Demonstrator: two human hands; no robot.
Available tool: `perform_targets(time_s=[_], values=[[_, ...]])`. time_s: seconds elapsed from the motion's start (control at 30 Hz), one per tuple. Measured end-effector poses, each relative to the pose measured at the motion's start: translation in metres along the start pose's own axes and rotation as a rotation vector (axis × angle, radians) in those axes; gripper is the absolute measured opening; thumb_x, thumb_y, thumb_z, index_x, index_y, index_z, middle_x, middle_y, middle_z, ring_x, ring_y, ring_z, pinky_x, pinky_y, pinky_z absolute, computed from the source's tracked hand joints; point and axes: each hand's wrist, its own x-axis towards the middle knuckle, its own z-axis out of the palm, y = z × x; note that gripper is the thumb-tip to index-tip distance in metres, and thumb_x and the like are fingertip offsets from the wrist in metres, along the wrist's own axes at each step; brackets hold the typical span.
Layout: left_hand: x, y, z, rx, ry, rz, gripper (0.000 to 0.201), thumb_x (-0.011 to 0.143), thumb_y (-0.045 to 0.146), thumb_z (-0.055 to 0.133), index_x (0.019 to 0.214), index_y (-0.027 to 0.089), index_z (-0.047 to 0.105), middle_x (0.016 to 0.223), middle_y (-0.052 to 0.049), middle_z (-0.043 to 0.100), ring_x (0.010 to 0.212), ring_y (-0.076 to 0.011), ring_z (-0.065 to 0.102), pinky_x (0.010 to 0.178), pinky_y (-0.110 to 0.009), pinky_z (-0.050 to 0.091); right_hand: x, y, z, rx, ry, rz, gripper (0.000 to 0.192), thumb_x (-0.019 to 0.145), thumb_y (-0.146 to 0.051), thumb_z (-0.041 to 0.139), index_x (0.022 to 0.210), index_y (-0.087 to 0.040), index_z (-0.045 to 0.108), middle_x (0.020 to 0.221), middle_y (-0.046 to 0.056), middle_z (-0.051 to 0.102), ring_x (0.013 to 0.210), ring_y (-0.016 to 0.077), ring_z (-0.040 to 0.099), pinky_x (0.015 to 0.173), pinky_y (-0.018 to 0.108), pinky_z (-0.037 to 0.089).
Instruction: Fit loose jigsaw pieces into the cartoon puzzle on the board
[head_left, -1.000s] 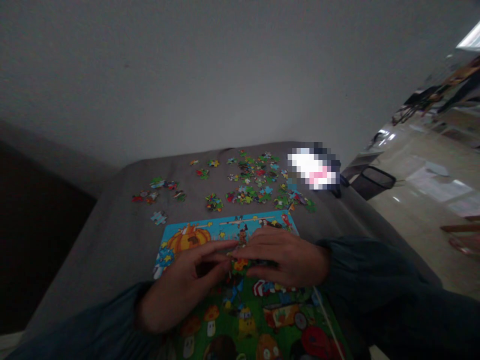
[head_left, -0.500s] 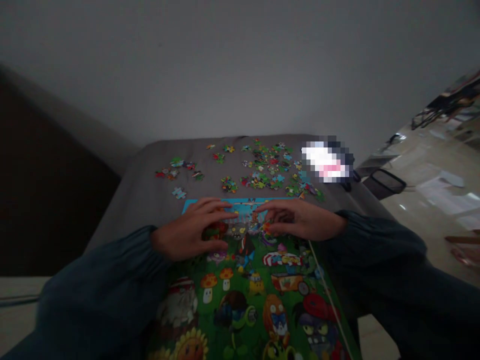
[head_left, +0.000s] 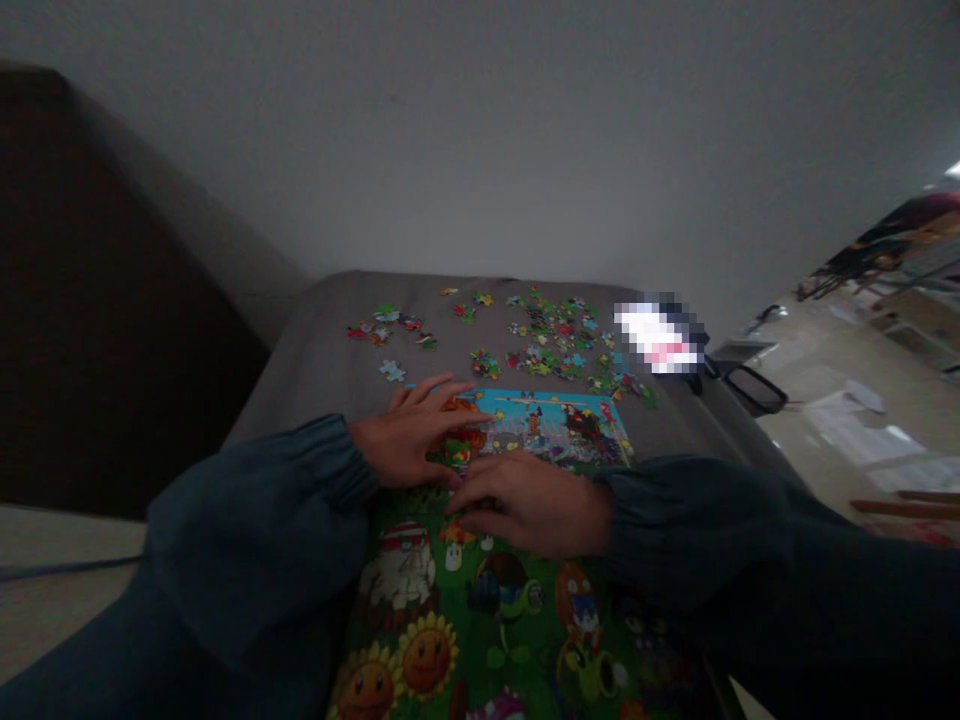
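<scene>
A colourful cartoon jigsaw puzzle lies on a grey table in front of me. My left hand rests flat on its upper left part, fingers spread over an orange patch. Just below it my right hand lies palm down on the middle of the puzzle, fingers pointing left and nearly meeting the left hand. Whether a piece sits under either hand is hidden. Both arms wear dark teal sleeves.
Several loose puzzle pieces are scattered across the far part of the table, with a smaller group at the far left. A blurred white object lies at the far right corner. A plain wall stands behind; a dark bin sits on the floor at right.
The view has shifted, showing more of the puzzle's lower part. My right hand has moved down and left onto the puzzle's middle; my left hand stays on the upper left.
</scene>
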Motion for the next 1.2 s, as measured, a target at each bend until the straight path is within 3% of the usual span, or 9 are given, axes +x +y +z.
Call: perform_targets(time_s=[0.17, 0.3, 0.5, 0.7, 0.87, 1.03, 1.2], values=[[-0.001, 0.002, -0.001, 0.033, 0.015, -0.014, 0.073, 0.076, 0.040, 0.072, 0.142, 0.038, 0.041, 0.160, -0.006, 0.019, 0.145, -0.0398, 0.010, 0.111, -0.065, 0.017, 0.007, -0.005, 0.002, -0.018, 0.015, 0.065, 0.016, 0.085, -0.023, 0.068, 0.099, -0.014, 0.068, 0.087, 0.004, 0.067, 0.079, 0.0137, 0.058, 0.071, 0.025, 0.042], [-0.001, 0.003, 0.000, 0.039, 0.017, -0.028, 0.073, 0.076, 0.038, 0.072, 0.142, 0.040, 0.041, 0.160, -0.005, 0.019, 0.145, -0.0389, 0.011, 0.111, -0.063, 0.019, 0.011, -0.010, -0.001, -0.038, -0.045, 0.068, 0.012, 0.088, -0.022, 0.066, 0.095, -0.015, 0.071, 0.095, 0.005, 0.069, 0.087, 0.0149, 0.062, 0.077, 0.025, 0.042], [0.000, 0.004, -0.001, 0.045, -0.005, -0.047, 0.076, 0.074, 0.044, 0.073, 0.143, 0.040, 0.040, 0.160, -0.005, 0.018, 0.145, -0.0390, 0.010, 0.110, -0.064, 0.019, 0.005, -0.001, 0.007, -0.108, -0.015, -0.057, 0.019, 0.093, -0.020, 0.057, 0.100, -0.017, 0.074, 0.097, 0.006, 0.068, 0.089, 0.0140, 0.061, 0.079, 0.025, 0.044], [-0.001, 0.002, 0.001, 0.037, 0.025, -0.034, 0.072, 0.077, 0.039, 0.071, 0.142, 0.040, 0.042, 0.159, -0.006, 0.022, 0.144, -0.0398, 0.013, 0.110, -0.065, 0.019, 0.007, 0.003, 0.011, -0.149, -0.008, -0.144, 0.020, 0.090, -0.015, 0.057, 0.100, -0.019, 0.074, 0.097, 0.006, 0.066, 0.088, 0.0154, 0.057, 0.080, 0.028, 0.043], [-0.002, 0.002, 0.003, 0.036, 0.047, -0.020, 0.069, 0.078, 0.033, 0.069, 0.141, 0.040, 0.043, 0.158, -0.006, 0.023, 0.144, -0.0403, 0.014, 0.110, -0.063, 0.021, 0.011, -0.002, 0.006, -0.085, 0.011, -0.050, 0.014, 0.090, -0.024, 0.063, 0.094, -0.017, 0.074, 0.095, 0.005, 0.068, 0.092, 0.0167, 0.056, 0.083, 0.029, 0.040], [-0.003, 0.004, 0.002, 0.044, 0.023, -0.049, 0.072, 0.075, 0.030, 0.071, 0.141, 0.041, 0.042, 0.159, -0.005, 0.022, 0.144, -0.0393, 0.013, 0.110, -0.063, 0.020, 0.013, 0.000, 0.004, 0.013, -0.003, -0.039, 0.011, 0.090, -0.021, 0.063, 0.091, -0.016, 0.073, 0.093, 0.002, 0.070, 0.093, 0.0154, 0.057, 0.088, 0.029, 0.038], [-0.002, 0.008, 0.000, 0.043, 0.014, -0.064, 0.074, 0.074, 0.027, 0.072, 0.141, 0.039, 0.043, 0.160, -0.006, 0.020, 0.145, -0.0395, 0.012, 0.110, -0.062, 0.021, 0.012, -0.001, 0.005, -0.094, -0.001, -0.026, 0.013, 0.091, -0.019, 0.059, 0.090, -0.017, 0.072, 0.095, 0.003, 0.070, 0.090, 0.0168, 0.055, 0.086, 0.032, 0.037]])
